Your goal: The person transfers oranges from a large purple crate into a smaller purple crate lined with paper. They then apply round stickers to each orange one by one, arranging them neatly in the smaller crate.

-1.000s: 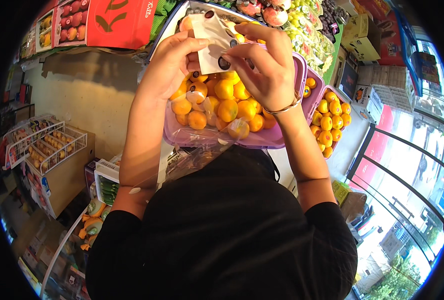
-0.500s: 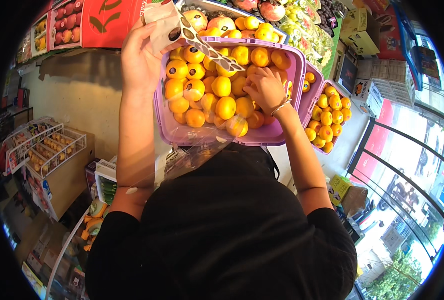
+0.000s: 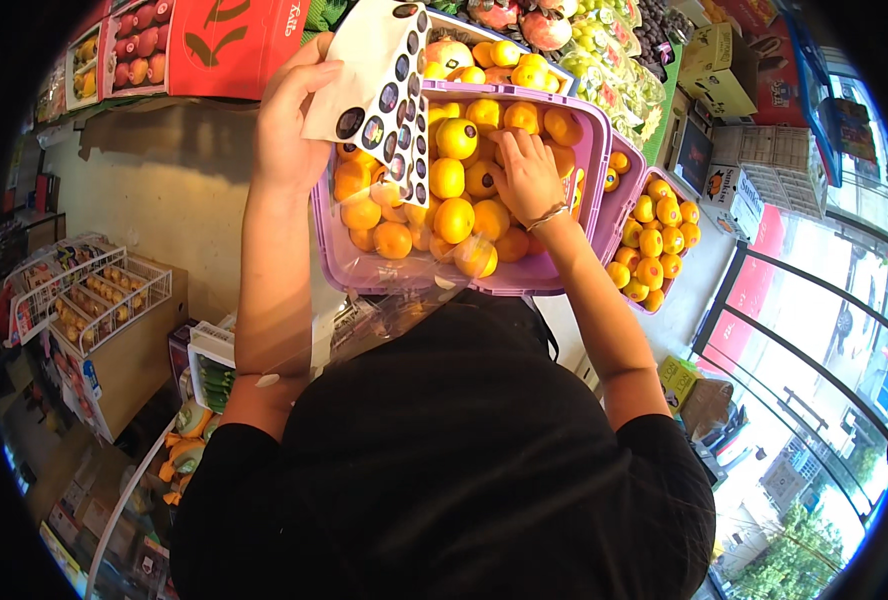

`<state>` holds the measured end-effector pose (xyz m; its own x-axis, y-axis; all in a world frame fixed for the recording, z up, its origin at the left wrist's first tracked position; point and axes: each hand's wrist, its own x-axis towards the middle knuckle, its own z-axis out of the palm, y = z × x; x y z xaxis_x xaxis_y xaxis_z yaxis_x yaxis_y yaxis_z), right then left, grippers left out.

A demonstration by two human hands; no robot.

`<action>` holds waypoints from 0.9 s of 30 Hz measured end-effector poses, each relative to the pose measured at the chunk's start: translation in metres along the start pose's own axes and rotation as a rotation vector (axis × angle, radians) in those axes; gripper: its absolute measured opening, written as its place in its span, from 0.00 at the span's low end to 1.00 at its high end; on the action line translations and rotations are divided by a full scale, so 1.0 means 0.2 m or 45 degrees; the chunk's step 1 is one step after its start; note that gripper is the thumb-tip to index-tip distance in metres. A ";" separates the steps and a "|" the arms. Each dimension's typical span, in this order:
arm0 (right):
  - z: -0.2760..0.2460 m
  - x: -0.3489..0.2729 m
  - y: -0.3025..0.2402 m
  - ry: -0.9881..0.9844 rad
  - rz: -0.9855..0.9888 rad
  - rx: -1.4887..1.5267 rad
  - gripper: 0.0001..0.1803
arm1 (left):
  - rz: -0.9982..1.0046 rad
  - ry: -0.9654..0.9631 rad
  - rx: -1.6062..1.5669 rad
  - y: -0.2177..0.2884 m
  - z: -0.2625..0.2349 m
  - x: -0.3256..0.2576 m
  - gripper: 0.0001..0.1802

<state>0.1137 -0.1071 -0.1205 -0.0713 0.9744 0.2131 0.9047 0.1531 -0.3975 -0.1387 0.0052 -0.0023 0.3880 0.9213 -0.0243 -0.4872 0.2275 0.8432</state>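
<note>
My left hand [image 3: 296,118] is closed on a sheet of round dark stickers [image 3: 389,95], gripping its left edge between thumb and fingers. The white sheet hangs over the back left of a purple basket [image 3: 329,245] heaped with mandarins [image 3: 453,220]. Some of the fruit bears a small dark sticker, such as the mandarin [image 3: 456,138] near the sheet. Over the right part of the heap, my right hand [image 3: 531,182] rests on the fruit, fingers stretched away from me and thumb apart. Its fingertips are partly lost among the mandarins. Clear plastic film [image 3: 394,310] drapes over the basket's near edge.
Another purple basket [image 3: 616,215] and a tray of stickered orange fruit [image 3: 654,240] stand to the right. Beyond lie pomegranates [image 3: 546,28] and packed green grapes [image 3: 604,70]. A red carton [image 3: 229,45] sits at the back left. White wire racks [image 3: 114,300] are at far left.
My left hand has turned the sticker sheet so its face shows more fully, and the sheet hangs lower over the fruit. My right hand has shifted slightly left.
</note>
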 end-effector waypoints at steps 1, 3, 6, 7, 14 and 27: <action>-0.01 0.02 -0.01 0.034 0.001 0.068 0.08 | -0.027 -0.076 0.019 0.00 -0.01 0.00 0.20; -0.14 0.04 -0.08 0.147 0.326 0.566 0.06 | -0.083 -0.223 0.058 0.00 -0.02 -0.01 0.20; -0.32 0.09 -0.18 0.554 0.328 0.849 0.07 | -0.166 -0.303 0.128 0.00 0.04 -0.02 0.11; -0.41 0.12 -0.22 0.645 0.195 0.767 0.08 | -0.208 -0.319 0.128 -0.01 0.05 -0.03 0.09; -0.57 0.26 -0.40 0.404 -0.382 0.261 0.15 | -0.353 -0.233 0.041 -0.05 0.14 -0.04 0.08; -0.53 0.21 -0.35 0.521 -0.231 0.787 0.06 | -0.361 0.104 -0.190 -0.06 0.09 -0.03 0.15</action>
<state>0.0914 -0.0941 0.0111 0.0737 0.8052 0.5884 0.4857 0.4863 -0.7264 -0.1214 -0.0084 -0.0030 0.4637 0.8356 -0.2946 -0.4806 0.5165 0.7087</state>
